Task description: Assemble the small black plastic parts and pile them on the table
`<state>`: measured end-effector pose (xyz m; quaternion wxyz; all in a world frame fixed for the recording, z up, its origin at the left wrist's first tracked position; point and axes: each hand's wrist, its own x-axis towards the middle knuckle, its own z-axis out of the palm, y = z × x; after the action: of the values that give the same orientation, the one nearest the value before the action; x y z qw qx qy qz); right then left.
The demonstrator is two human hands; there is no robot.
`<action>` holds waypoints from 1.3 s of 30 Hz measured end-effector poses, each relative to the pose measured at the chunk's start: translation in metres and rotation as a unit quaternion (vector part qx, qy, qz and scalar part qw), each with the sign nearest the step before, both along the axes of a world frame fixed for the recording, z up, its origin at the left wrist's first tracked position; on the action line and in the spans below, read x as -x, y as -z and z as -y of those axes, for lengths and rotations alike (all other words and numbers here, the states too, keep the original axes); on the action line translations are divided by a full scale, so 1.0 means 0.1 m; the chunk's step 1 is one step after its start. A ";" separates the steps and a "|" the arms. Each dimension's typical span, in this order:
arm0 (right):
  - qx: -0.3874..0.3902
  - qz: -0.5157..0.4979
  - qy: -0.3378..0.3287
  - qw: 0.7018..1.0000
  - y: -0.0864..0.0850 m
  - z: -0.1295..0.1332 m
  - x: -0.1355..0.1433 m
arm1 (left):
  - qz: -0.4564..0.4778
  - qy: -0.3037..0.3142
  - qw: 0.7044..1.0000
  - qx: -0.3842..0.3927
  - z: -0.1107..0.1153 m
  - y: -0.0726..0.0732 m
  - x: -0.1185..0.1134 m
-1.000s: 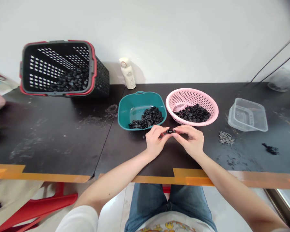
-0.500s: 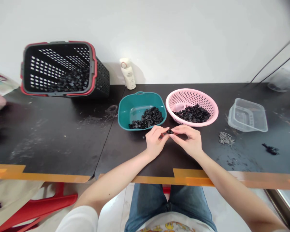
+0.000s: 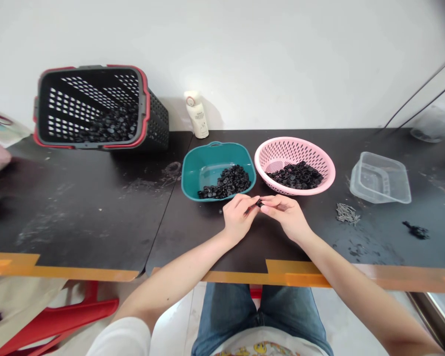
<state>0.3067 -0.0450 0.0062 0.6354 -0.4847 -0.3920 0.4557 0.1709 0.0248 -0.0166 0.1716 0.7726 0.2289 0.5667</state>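
Observation:
A small black part (image 3: 259,203) is pinched between both hands at the table's middle, largely covered by fingertips. My left hand (image 3: 239,217) is closed on its left side, and my right hand (image 3: 286,215) grips it from the right. Just behind my left hand, a teal basin (image 3: 196,165) holds a heap of small black parts (image 3: 232,181). Behind my right hand sits a pink perforated basket (image 3: 328,173) with more black parts (image 3: 299,175) inside.
A dark crate (image 3: 157,118) with red trim, holding black pieces, stands back left beside a white bottle (image 3: 198,116). On the right are a clear container (image 3: 381,179), a pile of grey pins (image 3: 347,213) and a black cluster (image 3: 416,230). Orange tape (image 3: 296,279) lines the front edge.
My right fingers have drawn slightly closer together around the small black part, which shows less now. My left hand has barely moved.

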 end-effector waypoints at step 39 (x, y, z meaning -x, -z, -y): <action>-0.010 -0.107 -0.100 0.989 -0.04 -0.01 -0.18 | -0.043 0.111 0.993 -0.002 -0.03 -0.04 0.02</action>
<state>0.3250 -0.0436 0.0101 0.6295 -0.3847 -0.3730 0.5626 0.1689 0.0282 -0.0126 0.2215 0.8174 0.1477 0.5108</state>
